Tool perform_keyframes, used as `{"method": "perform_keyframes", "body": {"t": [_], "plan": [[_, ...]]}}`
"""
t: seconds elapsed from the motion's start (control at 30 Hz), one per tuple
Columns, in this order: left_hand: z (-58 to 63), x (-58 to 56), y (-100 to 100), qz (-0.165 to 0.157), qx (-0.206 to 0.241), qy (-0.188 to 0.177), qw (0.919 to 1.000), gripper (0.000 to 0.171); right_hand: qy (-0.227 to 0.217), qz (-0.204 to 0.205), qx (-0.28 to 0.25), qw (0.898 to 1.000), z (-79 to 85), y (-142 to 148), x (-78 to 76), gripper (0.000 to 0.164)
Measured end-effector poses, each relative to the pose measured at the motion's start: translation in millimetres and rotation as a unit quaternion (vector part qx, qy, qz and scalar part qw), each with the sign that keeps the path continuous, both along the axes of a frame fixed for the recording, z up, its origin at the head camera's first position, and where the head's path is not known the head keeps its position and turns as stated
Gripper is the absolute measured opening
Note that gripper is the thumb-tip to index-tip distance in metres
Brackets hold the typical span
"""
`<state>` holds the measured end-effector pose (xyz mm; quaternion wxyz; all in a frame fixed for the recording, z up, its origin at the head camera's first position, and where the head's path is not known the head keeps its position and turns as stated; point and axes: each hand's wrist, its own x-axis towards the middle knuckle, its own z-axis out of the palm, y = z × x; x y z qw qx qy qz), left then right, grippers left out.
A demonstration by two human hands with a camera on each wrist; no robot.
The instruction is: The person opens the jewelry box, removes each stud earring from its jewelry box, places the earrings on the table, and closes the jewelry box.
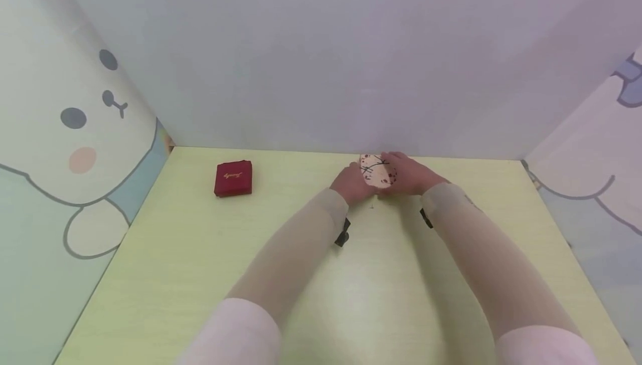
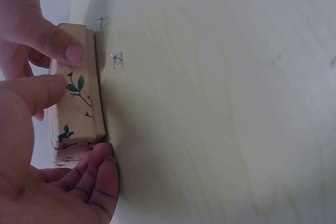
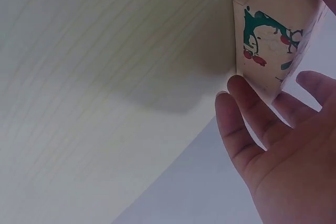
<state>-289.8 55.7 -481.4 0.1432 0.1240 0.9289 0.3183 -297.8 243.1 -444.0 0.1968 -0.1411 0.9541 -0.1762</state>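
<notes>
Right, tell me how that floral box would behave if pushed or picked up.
The floral box looks stiff, given its crisp edges. Its flat, angular sides make rolling unlikely. The smooth-looking printed surface may slip a little.

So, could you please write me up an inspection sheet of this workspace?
Surface: pale table, with faint grain lines.
Job's things: floral box, in both hands at the table's back edge.
Clutter: red box with gold lettering, at the back left, untouched; two small stars near the floral box, material unclear.
Grippers: left hand holds one end of the floral box, thumb on its side; right hand holds the other end.
Cables: nothing seen.
Surroundings: plain back wall behind the table, side walls with cartoon prints.
</notes>
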Motion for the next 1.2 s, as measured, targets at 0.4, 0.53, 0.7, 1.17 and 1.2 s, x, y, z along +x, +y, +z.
{"method": "perform_keyframes", "body": {"t": [0.4, 0.53, 0.7, 1.17, 1.2], "plan": [[15.4, 21.0, -32.6, -0.009, -0.014, -0.019, 0.9997, 0.081, 0.05, 0.001, 0.019, 0.999, 9.7, -1.0, 6.3, 0.127], [34.1, 24.3, -53.7, -0.007, -0.032, -0.018, 0.9993, 0.079, 0.067, 0.003, 0.023, 0.997, 17.1, -12.7, 9.4, 0.123], [42.6, 27.6, -96.8, -0.017, -0.036, 0.0, 0.9992, 0.075, 0.085, 0.006, -0.001, 0.996, 18.5, -39.1, 10.8, 0.117], [66.2, 52.9, -247.7, 0.019, -0.035, 0.022, 0.999, 0.058, 0.06, 0.084, -0.134, 0.986, 15.7, -140.7, 29.3, 0.114], [67.5, 54.1, -257.1, 0.02, -0.035, 0.027, 0.9988, 0.056, 0.058, 0.09, -0.137, 0.985, 14.6, -147.2, 30.5, 0.113]]}}
